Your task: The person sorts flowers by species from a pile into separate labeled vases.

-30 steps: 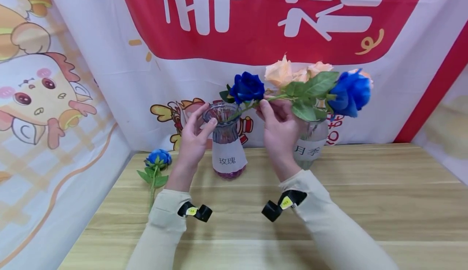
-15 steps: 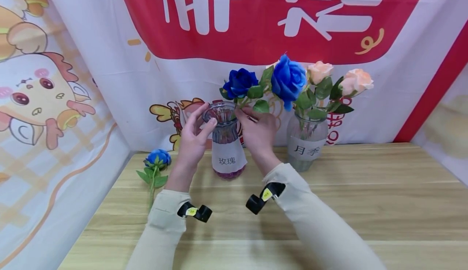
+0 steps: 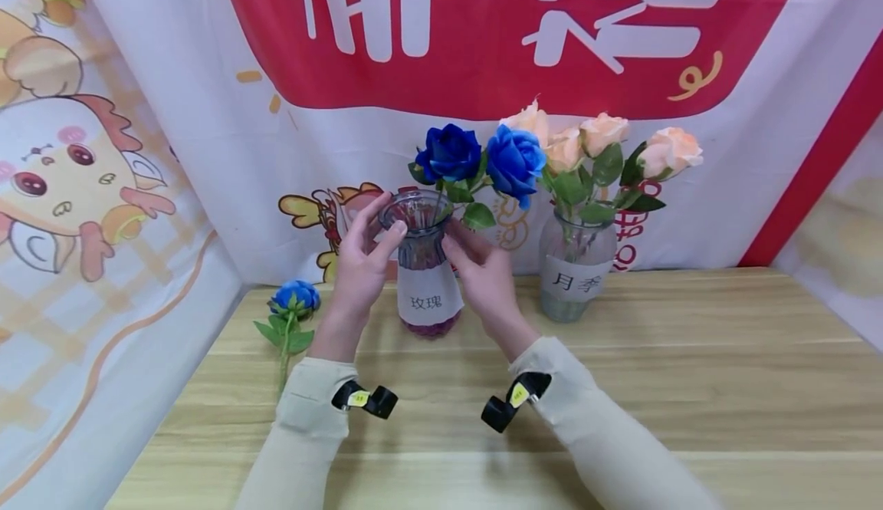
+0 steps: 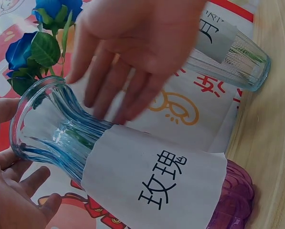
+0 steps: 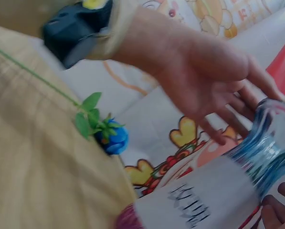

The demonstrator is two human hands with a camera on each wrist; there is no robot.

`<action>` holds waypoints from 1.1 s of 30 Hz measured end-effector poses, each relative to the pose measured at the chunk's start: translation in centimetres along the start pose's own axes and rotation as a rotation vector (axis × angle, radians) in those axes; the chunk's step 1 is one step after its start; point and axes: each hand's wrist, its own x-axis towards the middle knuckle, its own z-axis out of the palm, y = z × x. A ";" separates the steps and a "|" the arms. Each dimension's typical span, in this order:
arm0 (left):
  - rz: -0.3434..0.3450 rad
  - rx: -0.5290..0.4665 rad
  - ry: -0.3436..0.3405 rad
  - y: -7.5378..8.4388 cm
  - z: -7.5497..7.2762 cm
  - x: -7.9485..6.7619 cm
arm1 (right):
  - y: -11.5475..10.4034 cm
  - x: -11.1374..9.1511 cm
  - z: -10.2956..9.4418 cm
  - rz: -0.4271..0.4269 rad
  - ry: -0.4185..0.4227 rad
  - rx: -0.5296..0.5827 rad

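A glass vase [image 3: 423, 251], bluish at the neck and purple at the base, stands upright on the table with a white paper label. My left hand [image 3: 362, 268] holds its rim from the left, thumb in front and fingers behind. Two blue roses, one darker [image 3: 450, 153] and one brighter [image 3: 515, 161], stand in the vase and lean right. Beside the vase's neck, my right hand [image 3: 488, 276] has its fingers extended and holds no stem. The left wrist view shows this right hand [image 4: 132, 52] blurred; whether its fingertips touch the glass I cannot tell.
Another blue rose [image 3: 294, 297] lies on the wooden table [image 3: 655, 387] at the left. Right of the vase stands a clear labelled vase [image 3: 564, 309] with several peach roses [image 3: 605, 134]. A printed cloth [image 3: 386, 92] hangs behind the table.
My right hand has brought the brighter blue rose from the right to the vase, let go of its stem and lowered to the neck. My left hand has stayed on the rim.
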 end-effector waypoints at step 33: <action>-0.152 0.148 0.115 1.7 -3.4 -3.0 | 3.4 -2.1 -1.6 0.108 -0.194 -0.087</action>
